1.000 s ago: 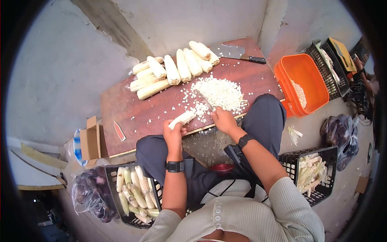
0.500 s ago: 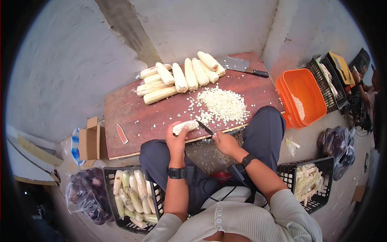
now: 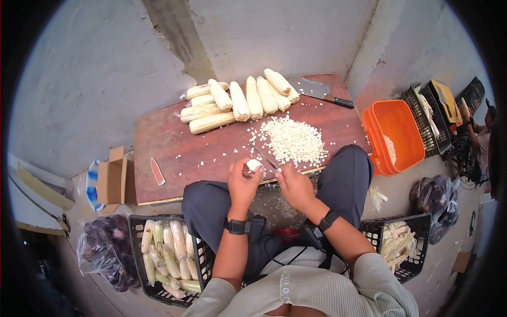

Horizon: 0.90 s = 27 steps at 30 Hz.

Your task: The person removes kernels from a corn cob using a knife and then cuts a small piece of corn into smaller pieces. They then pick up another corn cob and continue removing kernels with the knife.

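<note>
My left hand (image 3: 244,182) is wrapped round a corn cob (image 3: 254,165), whose pale end points up and away from me. In my right hand (image 3: 294,186) is a small knife (image 3: 264,155), its thin blade slanting up and left, a little apart from the cob. Just beyond my hands, a heap of loose white kernels (image 3: 294,139) lies on the reddish board (image 3: 195,153). Several husked corn cobs (image 3: 253,99) rest along the board's far side.
A cleaver (image 3: 317,91) lies at the far right, a red pointed object (image 3: 157,171) at the left. An orange bucket (image 3: 409,132) holds some kernels. Crates of corn (image 3: 179,256) and husks (image 3: 398,243) flank my legs. Another person (image 3: 483,132) sits at far right.
The cob has turned in my left hand so its end points upward. The knife has come off the cob, and its blade now angles away. The view has shifted slightly.
</note>
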{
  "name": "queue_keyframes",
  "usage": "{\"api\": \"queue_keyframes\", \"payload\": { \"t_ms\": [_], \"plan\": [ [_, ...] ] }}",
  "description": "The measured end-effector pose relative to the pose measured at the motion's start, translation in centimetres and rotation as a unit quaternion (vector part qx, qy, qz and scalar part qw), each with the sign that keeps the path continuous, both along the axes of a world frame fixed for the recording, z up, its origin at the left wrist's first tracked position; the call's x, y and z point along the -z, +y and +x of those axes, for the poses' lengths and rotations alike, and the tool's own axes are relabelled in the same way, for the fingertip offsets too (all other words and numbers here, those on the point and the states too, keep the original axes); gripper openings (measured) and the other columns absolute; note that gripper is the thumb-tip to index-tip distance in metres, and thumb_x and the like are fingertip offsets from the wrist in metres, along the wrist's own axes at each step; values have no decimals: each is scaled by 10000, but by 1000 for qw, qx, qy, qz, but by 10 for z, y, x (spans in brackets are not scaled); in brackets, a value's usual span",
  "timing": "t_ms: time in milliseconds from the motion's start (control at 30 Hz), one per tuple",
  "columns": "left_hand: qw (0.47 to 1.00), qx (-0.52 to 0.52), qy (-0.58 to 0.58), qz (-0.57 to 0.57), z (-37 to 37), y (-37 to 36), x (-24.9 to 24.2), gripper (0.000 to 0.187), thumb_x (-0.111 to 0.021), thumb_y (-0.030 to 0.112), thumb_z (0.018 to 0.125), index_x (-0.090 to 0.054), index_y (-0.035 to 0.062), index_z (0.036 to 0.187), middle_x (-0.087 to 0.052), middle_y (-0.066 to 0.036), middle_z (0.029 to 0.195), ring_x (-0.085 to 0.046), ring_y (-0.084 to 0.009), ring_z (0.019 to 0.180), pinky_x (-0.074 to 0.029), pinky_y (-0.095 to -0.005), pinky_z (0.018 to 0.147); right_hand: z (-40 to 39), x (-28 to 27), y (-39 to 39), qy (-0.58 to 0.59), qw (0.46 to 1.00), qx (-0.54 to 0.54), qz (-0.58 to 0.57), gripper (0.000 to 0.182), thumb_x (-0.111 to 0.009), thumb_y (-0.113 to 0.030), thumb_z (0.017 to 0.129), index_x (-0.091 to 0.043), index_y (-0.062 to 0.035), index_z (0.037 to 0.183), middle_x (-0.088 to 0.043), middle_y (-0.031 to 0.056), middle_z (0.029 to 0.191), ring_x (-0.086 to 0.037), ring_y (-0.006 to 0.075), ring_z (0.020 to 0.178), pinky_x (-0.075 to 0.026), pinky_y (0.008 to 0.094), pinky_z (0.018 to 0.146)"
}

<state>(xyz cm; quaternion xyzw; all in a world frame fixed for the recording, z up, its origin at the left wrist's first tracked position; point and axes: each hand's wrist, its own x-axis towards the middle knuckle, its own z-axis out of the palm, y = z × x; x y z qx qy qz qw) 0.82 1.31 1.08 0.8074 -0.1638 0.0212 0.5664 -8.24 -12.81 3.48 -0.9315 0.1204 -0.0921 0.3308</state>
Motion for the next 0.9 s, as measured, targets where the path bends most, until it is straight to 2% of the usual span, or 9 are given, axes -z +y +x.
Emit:
{"api": "queue_keyframes", "payload": {
  "t_ms": [200, 467, 567, 700, 900],
  "plan": [
    [1000, -1, 4, 14, -3, 1, -6, 382, -768, 94, 725, -585, -22, 1040, -536, -85, 913, -584, -135, 722, -502, -254, 634, -3, -14, 10, -50, 997, -39, -44, 220, -472, -275, 940, -485, -59, 901, -587, 168, 654, -591, 371, 592, -458, 465, 529],
    [1000, -6, 17, -13, -7, -1, -7, 346, -753, 80, 740, -594, -22, 1030, -513, -56, 877, -559, -113, 717, -495, -237, 621, -2, -7, 10, -32, 995, -31, -90, 218, -485, -270, 932, -479, -61, 874, -587, 154, 642, -593, 350, 568, -470, 443, 504],
    [999, -28, -4, -16, -7, -1, -3, 323, -750, 87, 736, -604, -7, 1009, -528, -76, 847, -549, -130, 675, -497, -242, 585, -5, -9, 9, -20, 994, -33, -107, 206, -497, -259, 929, -478, -58, 891, -583, 154, 628, -592, 343, 553, -467, 437, 489],
    [999, -26, -22, -7, -4, 1, -7, 295, -738, 79, 743, -600, -4, 990, -533, -74, 837, -554, -133, 679, -499, -248, 572, -13, -17, 9, 33, 989, -36, -136, 209, -505, -253, 926, -474, -52, 882, -580, 145, 606, -597, 322, 536, -469, 422, 475],
    [998, 4, -38, 42, -7, -5, -19, 256, -712, 79, 754, -595, -7, 965, -525, -81, 822, -562, -142, 669, -497, -251, 565, -13, -16, 2, 24, 988, -52, -146, 230, -504, -258, 927, -474, -36, 876, -584, 130, 601, -610, 306, 545, -478, 397, 475]
  ]
}}
